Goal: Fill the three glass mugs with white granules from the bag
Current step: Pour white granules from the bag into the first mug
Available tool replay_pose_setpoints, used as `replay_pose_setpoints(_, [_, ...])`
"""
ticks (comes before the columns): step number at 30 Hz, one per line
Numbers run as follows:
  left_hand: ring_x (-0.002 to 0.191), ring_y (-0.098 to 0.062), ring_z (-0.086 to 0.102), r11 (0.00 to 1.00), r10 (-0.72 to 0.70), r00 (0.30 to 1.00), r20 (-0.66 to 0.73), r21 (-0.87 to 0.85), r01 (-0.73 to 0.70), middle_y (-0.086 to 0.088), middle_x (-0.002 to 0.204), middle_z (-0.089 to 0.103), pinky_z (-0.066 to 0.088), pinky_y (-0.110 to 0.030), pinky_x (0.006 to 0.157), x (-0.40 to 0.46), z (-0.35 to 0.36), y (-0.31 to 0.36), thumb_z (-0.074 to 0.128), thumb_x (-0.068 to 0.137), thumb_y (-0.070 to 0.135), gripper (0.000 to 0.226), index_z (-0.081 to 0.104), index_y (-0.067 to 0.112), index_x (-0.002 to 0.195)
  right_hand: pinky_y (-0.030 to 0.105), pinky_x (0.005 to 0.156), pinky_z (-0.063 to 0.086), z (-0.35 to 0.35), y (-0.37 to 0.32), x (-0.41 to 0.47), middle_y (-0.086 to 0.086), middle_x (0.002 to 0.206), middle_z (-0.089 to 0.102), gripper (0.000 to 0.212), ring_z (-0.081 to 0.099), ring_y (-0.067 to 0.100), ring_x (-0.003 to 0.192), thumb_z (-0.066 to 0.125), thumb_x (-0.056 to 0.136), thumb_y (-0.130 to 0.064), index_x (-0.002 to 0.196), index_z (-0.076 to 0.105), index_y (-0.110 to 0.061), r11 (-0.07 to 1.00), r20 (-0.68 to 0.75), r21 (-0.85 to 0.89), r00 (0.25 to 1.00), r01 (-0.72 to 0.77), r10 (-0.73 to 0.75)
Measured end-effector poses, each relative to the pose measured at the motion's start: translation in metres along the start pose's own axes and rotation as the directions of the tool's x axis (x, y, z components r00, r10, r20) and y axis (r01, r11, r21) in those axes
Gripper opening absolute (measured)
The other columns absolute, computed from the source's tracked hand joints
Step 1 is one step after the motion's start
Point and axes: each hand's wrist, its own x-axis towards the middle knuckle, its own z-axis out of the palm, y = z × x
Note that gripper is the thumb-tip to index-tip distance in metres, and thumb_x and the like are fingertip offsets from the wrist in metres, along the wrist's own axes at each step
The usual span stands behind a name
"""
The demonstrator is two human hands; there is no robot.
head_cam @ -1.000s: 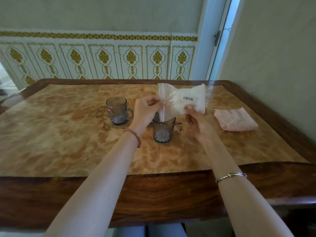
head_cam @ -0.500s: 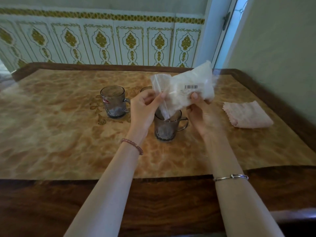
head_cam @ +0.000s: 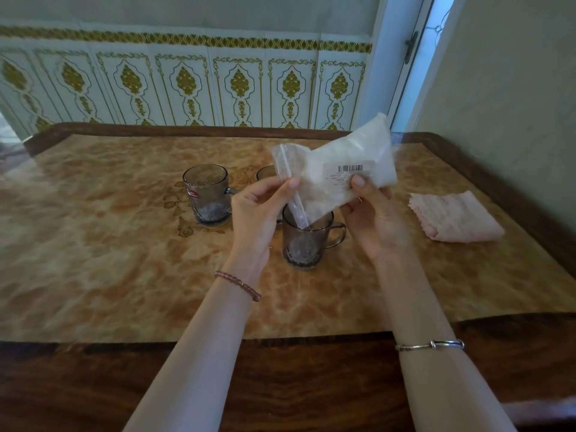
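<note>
A clear bag of white granules (head_cam: 339, 169) with a barcode label is tilted, its open corner dipping into the near glass mug (head_cam: 307, 241). My left hand (head_cam: 258, 213) pinches the bag's mouth edge. My right hand (head_cam: 371, 216) grips the bag's body from below, its far end raised. A second smoky glass mug (head_cam: 205, 193) stands to the left with some white granules at its bottom. A third mug (head_cam: 266, 173) is mostly hidden behind my left hand and the bag.
A folded pink cloth (head_cam: 452, 216) lies on the table (head_cam: 93, 275) at the right. Dark raised wooden edges border the marbled tabletop. A patterned wall runs behind, a plain wall close on the right.
The bag's far end has risen and the bag tilts more steeply, its mouth reaching deeper into the near mug. Both hands keep their hold.
</note>
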Motion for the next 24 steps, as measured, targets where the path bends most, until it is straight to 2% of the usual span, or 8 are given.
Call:
replay_pose_setpoints(4, [0.085,-0.013,0.07,1.0,-0.006,1.0,0.02,-0.012,0.007,-0.007,0.087,0.074,0.055,-0.025,0.082,0.0,0.0011,0.0005,0.076,0.077,0.014,0.022,0.075,0.0,0.094,0.034,0.095,0.052,0.0,-0.0032,-0.0009,0.006,0.113,0.069,0.041,0.063,0.021,0.111,0.077,0.068,-0.005,0.107,0.072,-0.017,0.999,0.021,0.041,0.999,0.024,-0.025])
replay_pose_setpoints(6, [0.084,-0.011,0.07,1.0,-0.009,1.0,0.019,-0.012,0.01,-0.003,0.084,0.075,0.055,-0.026,0.082,0.0003,0.0015,0.0002,0.076,0.076,0.013,0.018,0.075,0.003,0.092,0.039,0.103,0.047,-0.0008,-0.0021,-0.0004,0.007,0.115,0.068,0.041,0.061,0.022,0.114,0.075,0.07,-0.005,0.109,0.072,-0.016,0.999,0.013,0.031,1.0,0.018,-0.019])
replay_pose_setpoints(9, [0.085,-0.011,0.07,1.0,-0.019,1.0,0.012,-0.019,0.019,-0.002,0.084,0.075,0.055,-0.026,0.083,0.0012,0.0013,-0.0009,0.076,0.075,0.014,0.021,0.075,0.002,0.093,0.045,0.109,0.04,-0.0005,-0.0006,0.0014,0.009,0.118,0.067,0.047,0.059,0.025,0.118,0.075,0.071,-0.006,0.116,0.065,-0.013,1.0,-0.009,0.003,1.0,0.007,-0.007])
replay_pose_setpoints(11, [0.086,-0.011,0.07,0.999,-0.025,1.0,0.018,-0.024,0.026,-0.002,0.085,0.075,0.054,-0.025,0.082,0.0015,0.0017,-0.0011,0.077,0.073,0.017,0.025,0.075,0.003,0.093,0.044,0.106,0.044,0.0008,-0.0015,0.0025,0.009,0.118,0.066,0.053,0.059,0.025,0.118,0.078,0.068,-0.008,0.119,0.062,-0.012,1.0,-0.005,-0.005,1.0,0.004,-0.004])
replay_pose_setpoints(17, [0.083,-0.012,0.067,0.997,-0.031,0.998,0.063,0.075,0.026,-0.001,0.082,0.074,0.054,-0.023,0.075,-0.0022,0.0067,-0.0037,0.076,0.076,0.01,0.009,0.075,0.01,0.085,0.044,0.094,0.052,0.0053,-0.0052,0.0022,0.012,0.12,0.063,0.07,0.06,0.028,0.116,0.084,0.063,-0.01,0.126,0.054,-0.006,0.996,0.009,-0.089,1.0,-0.002,0.003])
replay_pose_setpoints(22, [0.083,-0.009,0.07,0.999,-0.037,0.999,-0.004,-0.017,0.037,-0.001,0.082,0.075,0.052,-0.018,0.074,0.0003,0.001,0.0034,0.077,0.076,0.012,0.015,0.075,0.005,0.089,0.041,0.094,0.052,0.0038,-0.0104,-0.0006,0.009,0.12,0.063,0.069,0.06,0.024,0.116,0.085,0.063,-0.014,0.125,0.055,-0.01,0.998,-0.013,-0.055,1.0,0.021,-0.021])
replay_pose_setpoints(24, [0.084,-0.008,0.07,1.0,-0.024,1.0,0.004,-0.003,0.024,0.0,0.083,0.075,0.053,-0.019,0.075,-0.0014,0.0032,0.0039,0.077,0.077,0.013,0.016,0.075,0.004,0.09,0.042,0.097,0.051,0.0052,-0.0093,-0.0004,0.009,0.12,0.063,0.07,0.06,0.024,0.116,0.085,0.064,-0.015,0.126,0.054,-0.009,0.998,-0.004,-0.049,1.0,0.029,-0.03])
